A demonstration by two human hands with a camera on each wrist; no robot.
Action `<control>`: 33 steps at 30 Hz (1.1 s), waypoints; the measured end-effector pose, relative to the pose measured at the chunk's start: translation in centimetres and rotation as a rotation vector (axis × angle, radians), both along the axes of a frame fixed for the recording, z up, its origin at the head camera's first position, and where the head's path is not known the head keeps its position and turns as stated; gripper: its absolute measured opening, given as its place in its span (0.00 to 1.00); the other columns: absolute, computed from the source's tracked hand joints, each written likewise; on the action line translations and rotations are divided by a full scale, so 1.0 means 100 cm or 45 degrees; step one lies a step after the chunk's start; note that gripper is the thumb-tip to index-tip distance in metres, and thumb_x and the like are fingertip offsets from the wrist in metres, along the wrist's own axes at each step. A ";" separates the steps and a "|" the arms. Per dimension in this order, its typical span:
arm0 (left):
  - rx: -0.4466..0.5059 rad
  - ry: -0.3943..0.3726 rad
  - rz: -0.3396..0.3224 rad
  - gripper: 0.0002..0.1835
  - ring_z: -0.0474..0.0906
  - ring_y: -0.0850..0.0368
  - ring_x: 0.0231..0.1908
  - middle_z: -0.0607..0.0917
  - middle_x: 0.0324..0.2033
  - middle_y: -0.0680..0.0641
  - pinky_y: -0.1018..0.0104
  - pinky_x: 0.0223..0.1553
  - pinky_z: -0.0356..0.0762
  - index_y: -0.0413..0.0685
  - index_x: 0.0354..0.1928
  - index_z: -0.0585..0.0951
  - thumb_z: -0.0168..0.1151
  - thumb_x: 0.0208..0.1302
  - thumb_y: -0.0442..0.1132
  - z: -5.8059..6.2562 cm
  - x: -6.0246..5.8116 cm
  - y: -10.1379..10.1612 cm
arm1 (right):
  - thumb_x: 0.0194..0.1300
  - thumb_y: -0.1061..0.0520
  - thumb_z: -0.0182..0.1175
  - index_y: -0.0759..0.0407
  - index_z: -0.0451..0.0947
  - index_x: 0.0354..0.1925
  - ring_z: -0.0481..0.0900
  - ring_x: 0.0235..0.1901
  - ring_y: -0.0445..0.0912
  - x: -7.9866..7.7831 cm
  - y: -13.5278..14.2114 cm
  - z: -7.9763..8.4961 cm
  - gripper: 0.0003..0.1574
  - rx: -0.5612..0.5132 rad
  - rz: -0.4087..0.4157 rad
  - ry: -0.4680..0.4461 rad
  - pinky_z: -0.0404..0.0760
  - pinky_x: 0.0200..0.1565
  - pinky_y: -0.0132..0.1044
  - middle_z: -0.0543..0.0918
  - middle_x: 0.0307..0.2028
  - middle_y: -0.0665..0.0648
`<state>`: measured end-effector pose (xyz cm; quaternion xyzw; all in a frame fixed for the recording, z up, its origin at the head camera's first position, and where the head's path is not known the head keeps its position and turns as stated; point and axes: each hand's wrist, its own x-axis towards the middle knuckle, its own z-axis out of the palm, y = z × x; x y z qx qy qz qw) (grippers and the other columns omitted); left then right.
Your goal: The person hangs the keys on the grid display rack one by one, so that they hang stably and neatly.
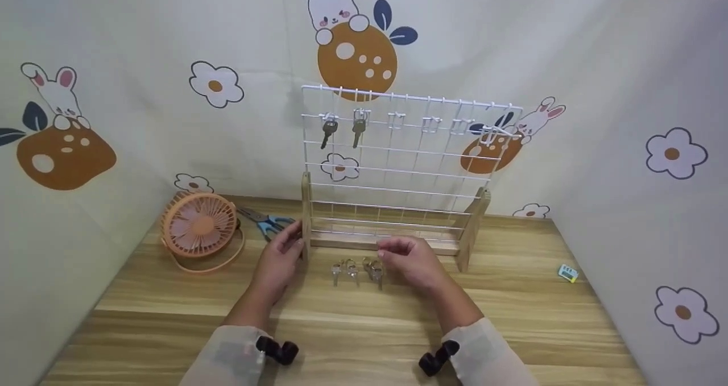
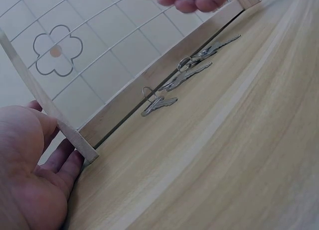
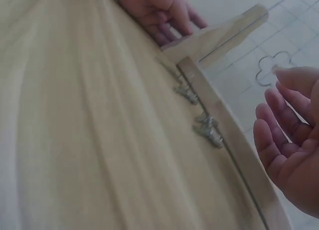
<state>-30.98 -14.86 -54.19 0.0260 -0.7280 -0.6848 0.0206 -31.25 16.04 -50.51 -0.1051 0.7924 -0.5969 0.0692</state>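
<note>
A white wire grid rack (image 1: 398, 190) stands upright on two wooden side legs. My left hand (image 1: 278, 264) grips its left leg low down; in the left wrist view, thumb and fingers lie either side of that wooden leg (image 2: 75, 135). Two keys hang from the rack's upper hooks, one dark key (image 1: 329, 131) at the far left and another key (image 1: 359, 127) beside it. Several loose keys (image 1: 352, 271) with rings lie on the table before the wooden base bar. Just above them is my right hand (image 1: 414, 261), fingers loosely bent, nothing between them (image 3: 294, 135).
Further white hooks (image 1: 430, 125) on the rack hold nothing. An orange fan (image 1: 202, 227) stands at the left, with blue-handled scissors (image 1: 267, 222) behind my left hand. A small pale-blue item (image 1: 567, 272) lies near the right table edge. A patterned cloth hangs around the table.
</note>
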 end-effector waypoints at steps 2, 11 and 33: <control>-0.004 0.001 0.006 0.27 0.68 0.47 0.79 0.73 0.78 0.46 0.54 0.80 0.69 0.56 0.80 0.70 0.54 0.83 0.35 0.000 -0.001 0.000 | 0.70 0.60 0.71 0.67 0.87 0.54 0.84 0.42 0.41 -0.002 0.001 -0.007 0.18 0.029 0.013 0.024 0.85 0.44 0.29 0.92 0.47 0.62; -0.008 -0.026 -0.002 0.28 0.68 0.48 0.79 0.73 0.78 0.47 0.55 0.80 0.69 0.58 0.80 0.69 0.55 0.83 0.36 -0.002 -0.001 -0.001 | 0.68 0.60 0.72 0.66 0.89 0.49 0.84 0.41 0.39 -0.004 0.004 -0.025 0.14 0.140 0.011 0.080 0.83 0.42 0.26 0.93 0.46 0.61; 0.022 -0.025 0.023 0.27 0.67 0.45 0.79 0.72 0.78 0.44 0.53 0.81 0.69 0.55 0.80 0.70 0.55 0.83 0.35 -0.003 -0.003 0.001 | 0.64 0.63 0.74 0.57 0.89 0.53 0.84 0.47 0.46 -0.006 0.002 -0.033 0.17 0.351 0.142 0.165 0.83 0.52 0.34 0.91 0.49 0.58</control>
